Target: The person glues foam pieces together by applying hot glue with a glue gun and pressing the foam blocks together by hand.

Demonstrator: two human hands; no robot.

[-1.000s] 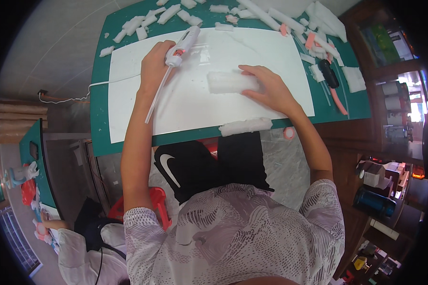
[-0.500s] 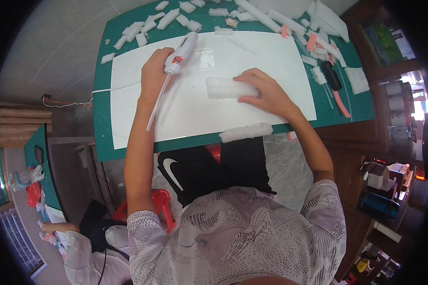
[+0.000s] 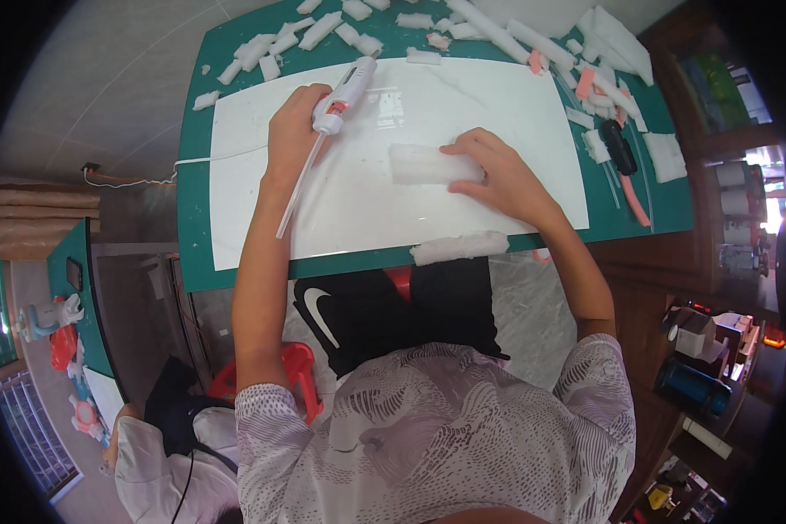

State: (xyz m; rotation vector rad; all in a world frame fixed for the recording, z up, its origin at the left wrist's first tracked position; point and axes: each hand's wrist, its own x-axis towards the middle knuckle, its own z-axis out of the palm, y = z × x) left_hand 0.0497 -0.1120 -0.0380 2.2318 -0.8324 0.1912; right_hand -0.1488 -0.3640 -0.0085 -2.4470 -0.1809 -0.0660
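Note:
My left hand [image 3: 297, 127] is closed round the handle of a white hot glue gun [image 3: 349, 92]. A long clear glue stick [image 3: 299, 194] sticks out of the gun's rear end, over my forearm, and a white cord trails off to the left. My right hand [image 3: 502, 175] grips the right end of a white foam block [image 3: 419, 164], thumb on the near side and fingers on the far side. The block rests on a white board [image 3: 341, 229]. A rough-edged white foam strip [image 3: 459, 248] lies at the table's near edge.
Cut white foam pieces [image 3: 323, 30] lie along the far side of the green table [image 3: 196, 205]. At the right are more foam, pink pieces and a black-handled tool [image 3: 618, 147]. A red stool [image 3: 299, 375] stands below; another person [image 3: 179, 454] sits at the lower left.
The whole view has shifted slightly. Both hands keep their holds on the glue gun and the foam block. The other person's arm has drawn back from the table at the left.

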